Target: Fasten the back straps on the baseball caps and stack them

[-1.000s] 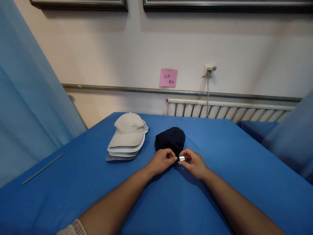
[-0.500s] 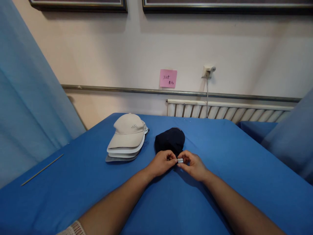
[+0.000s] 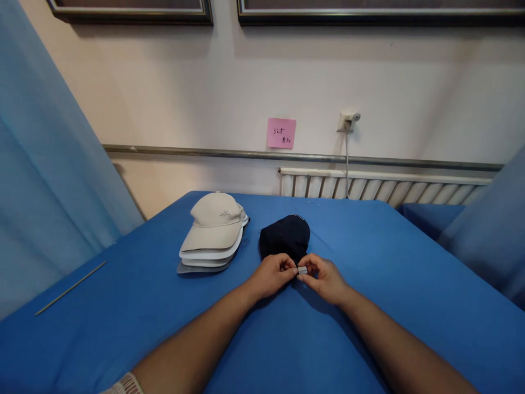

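A dark navy cap [image 3: 283, 235] lies on the blue-covered table, its back edge toward me. At that edge both hands meet around a small silver buckle [image 3: 302, 270]. My right hand [image 3: 326, 279] pinches the buckle between thumb and fingers. My left hand [image 3: 274, 275] is closed in a pinch at the buckle's left side, where the cap's strap seems to run; the fingers hide most of it. To the left of the cap stands a stack of several caps [image 3: 215, 227], a beige one on top with white and grey brims below.
A thin stick [image 3: 70, 288] lies on the blue sheet [image 3: 135, 295] at the left. Blue curtains [image 3: 49, 164] hang on both sides. Behind the table are a wall rail [image 3: 213, 152], a white radiator [image 3: 385, 186], a plugged-in cable [image 3: 346, 164] and a pink note [image 3: 281, 133].
Almost nothing differs. The whole view has shifted down very slightly, while both hands stay at the buckle of the navy cap.
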The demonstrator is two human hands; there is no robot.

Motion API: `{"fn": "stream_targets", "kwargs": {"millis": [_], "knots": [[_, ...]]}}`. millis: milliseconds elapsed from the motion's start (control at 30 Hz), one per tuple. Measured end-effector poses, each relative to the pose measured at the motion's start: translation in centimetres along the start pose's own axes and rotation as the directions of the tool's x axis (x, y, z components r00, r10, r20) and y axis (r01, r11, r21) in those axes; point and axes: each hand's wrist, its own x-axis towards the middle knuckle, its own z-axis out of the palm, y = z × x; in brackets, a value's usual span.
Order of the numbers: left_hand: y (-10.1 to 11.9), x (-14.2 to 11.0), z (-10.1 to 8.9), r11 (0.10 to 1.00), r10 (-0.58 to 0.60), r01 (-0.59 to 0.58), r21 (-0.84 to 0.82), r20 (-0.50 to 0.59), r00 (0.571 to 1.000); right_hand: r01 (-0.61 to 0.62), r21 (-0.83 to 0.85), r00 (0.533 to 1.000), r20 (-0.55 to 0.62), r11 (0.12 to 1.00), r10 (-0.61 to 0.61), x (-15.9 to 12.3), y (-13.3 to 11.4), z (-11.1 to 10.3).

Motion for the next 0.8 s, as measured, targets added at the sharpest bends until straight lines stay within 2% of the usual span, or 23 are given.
{"fn": "stream_targets", "kwargs": {"millis": [233, 433, 700, 800], "knots": [[-0.2, 0.1, 0.4, 1.0, -0.011, 0.011, -0.013, -0.017, 1.0, 0.006, -0.02, 1.0, -0.01, 1.0, -0.007, 0.1, 0.0, 0.0], [0.5, -0.3, 0.1, 1.0, 0.011, -0.01, 0.005, -0.03, 0.999, 0.006, -0.066, 0.999, -0.05, 0.998, -0.01, 0.0, 0.0, -0.2], [0.9, -0.6, -1.1, 0.974, 0.052, -0.049, 0.221, -0.007, 0.999, -0.019, -0.033, 0.996, -0.083, 0.999, 0.016, 0.0, -0.1, -0.3], [0.7, -0.5, -1.2, 0.965, 0.059, -0.061, 0.254, 0.014, 0.998, -0.019, -0.045, 0.996, -0.084, 0.999, 0.015, 0.0, -0.1, -0.2]]}}
